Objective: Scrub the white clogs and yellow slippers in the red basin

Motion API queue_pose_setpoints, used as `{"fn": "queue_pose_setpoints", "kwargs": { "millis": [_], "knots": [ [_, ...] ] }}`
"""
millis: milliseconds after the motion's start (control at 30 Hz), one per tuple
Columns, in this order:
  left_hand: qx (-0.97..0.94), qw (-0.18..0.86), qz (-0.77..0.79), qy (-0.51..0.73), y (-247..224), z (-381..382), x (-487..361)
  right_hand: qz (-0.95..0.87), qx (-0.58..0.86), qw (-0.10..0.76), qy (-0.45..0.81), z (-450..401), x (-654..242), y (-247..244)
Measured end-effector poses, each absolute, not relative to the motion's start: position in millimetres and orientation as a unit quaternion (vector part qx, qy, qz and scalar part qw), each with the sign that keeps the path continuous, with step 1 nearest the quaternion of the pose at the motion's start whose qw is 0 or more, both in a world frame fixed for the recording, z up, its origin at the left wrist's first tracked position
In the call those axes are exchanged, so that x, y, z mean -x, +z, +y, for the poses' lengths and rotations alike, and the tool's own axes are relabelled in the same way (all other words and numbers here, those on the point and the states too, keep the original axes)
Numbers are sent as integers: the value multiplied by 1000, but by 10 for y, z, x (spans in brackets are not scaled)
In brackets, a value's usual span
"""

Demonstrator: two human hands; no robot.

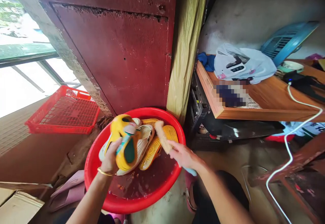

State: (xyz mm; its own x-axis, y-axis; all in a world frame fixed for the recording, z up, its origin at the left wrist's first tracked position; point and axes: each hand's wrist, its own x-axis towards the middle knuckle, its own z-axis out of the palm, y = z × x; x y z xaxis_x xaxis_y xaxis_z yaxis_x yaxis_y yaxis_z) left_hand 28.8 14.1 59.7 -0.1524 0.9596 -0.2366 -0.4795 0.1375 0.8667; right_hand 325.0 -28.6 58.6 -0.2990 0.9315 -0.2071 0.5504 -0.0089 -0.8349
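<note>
My left hand (111,159), with a bracelet at the wrist, is closed around a yellow clog (126,163) with a teal inside. It lifts the clog above a red plastic basin (137,206). In my right hand (185,155) is a scrubbing brush (162,137) with pale bristles and a light blue handle end, held over the basin's right side. Murky water (144,183) fills the basin's lower part. White clogs (144,142) lie in it, partly hidden behind the yellow one. To their right a yellow shoe (152,153) rests sole up, beside more yellow soles.
A red plastic crate (66,110) sits on cardboard at left, above pink slippers (68,190). Behind the basin stands a dark red door (114,58). The wooden table (274,114) at right bears a plastic bag (241,61) and a blue fan (286,42); a white cable (286,139) hangs down.
</note>
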Motion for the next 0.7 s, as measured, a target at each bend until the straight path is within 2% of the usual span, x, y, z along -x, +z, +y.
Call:
{"fn": "queue_pose_setpoints", "kwargs": {
  "millis": [100,167,333,467,567,700],
  "knots": [
    [-389,662,466,439,306,74,-720,-595,640,268,406,-165,-3339,460],
    [-459,652,471,378,62,73,-900,-591,650,277,391,-122,-3317,422],
    [-641,487,521,283,-626,184,-963,-650,636,258,327,-92,-3196,479],
    [-747,366,543,113,-1059,255,-863,-693,621,232,281,-84,-3118,480],
    [-801,317,505,49,-1182,248,-828,-714,608,209,276,-69,-3076,432],
    [-790,318,520,70,-1050,197,-848,-717,611,193,275,-41,-3058,385]
  ]
}}
